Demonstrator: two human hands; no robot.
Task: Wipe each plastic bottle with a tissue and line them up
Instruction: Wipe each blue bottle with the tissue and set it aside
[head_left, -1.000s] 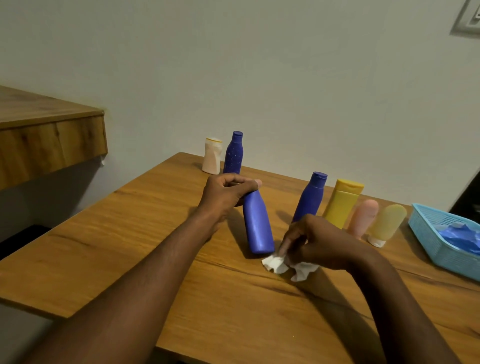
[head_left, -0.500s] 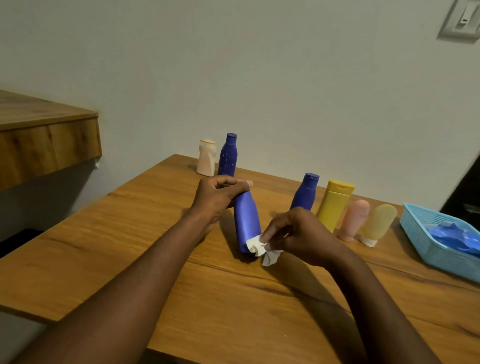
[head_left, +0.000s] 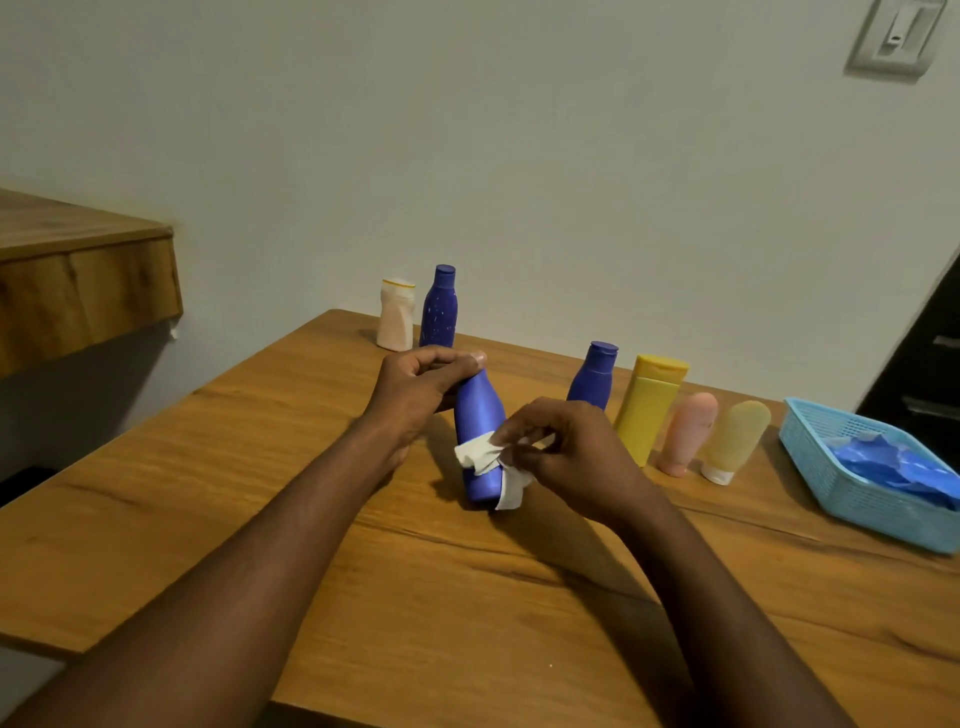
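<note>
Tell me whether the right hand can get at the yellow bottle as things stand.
Probably yes. The yellow bottle stands upright just beyond the right hand, with nothing between them. But that hand pinches the tissue against the tilted blue bottle, so its grip is taken for now.

Both bare forearms (head_left: 291, 525) reach forward. The left hand (head_left: 421, 389) curls around the top of the blue bottle (head_left: 480, 415); the right hand (head_left: 571, 452) pinches a tissue (head_left: 478, 457) against its side.
</note>
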